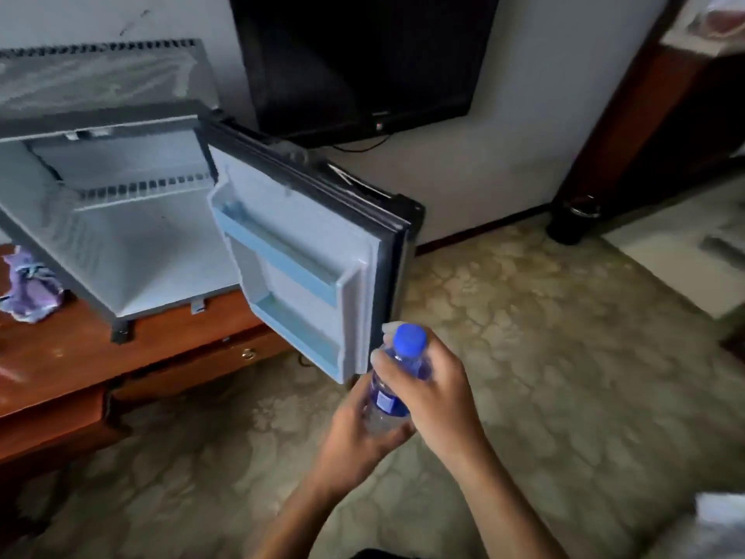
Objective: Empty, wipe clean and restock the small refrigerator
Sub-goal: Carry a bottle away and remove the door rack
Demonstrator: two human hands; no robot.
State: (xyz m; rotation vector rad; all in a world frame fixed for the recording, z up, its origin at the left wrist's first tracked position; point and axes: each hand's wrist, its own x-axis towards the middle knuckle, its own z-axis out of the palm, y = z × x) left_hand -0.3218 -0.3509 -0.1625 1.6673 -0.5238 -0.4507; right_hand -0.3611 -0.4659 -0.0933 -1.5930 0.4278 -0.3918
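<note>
The small refrigerator (121,252) stands on a wooden cabinet at the left, its door (306,252) swung wide open to the right. No items show in its white interior or in the pale blue door shelves (282,256). Below the door's lower corner I hold a clear water bottle (397,381) with a blue cap and blue label. My right hand (435,393) grips its upper part just under the cap. My left hand (354,433) grips the lower part from the left.
A crumpled purple cloth (32,292) lies on the wooden cabinet (80,357) left of the refrigerator. A dark television (363,58) hangs on the wall behind. A black bin (572,219) stands by the wall at the right. Patterned carpet covers the floor.
</note>
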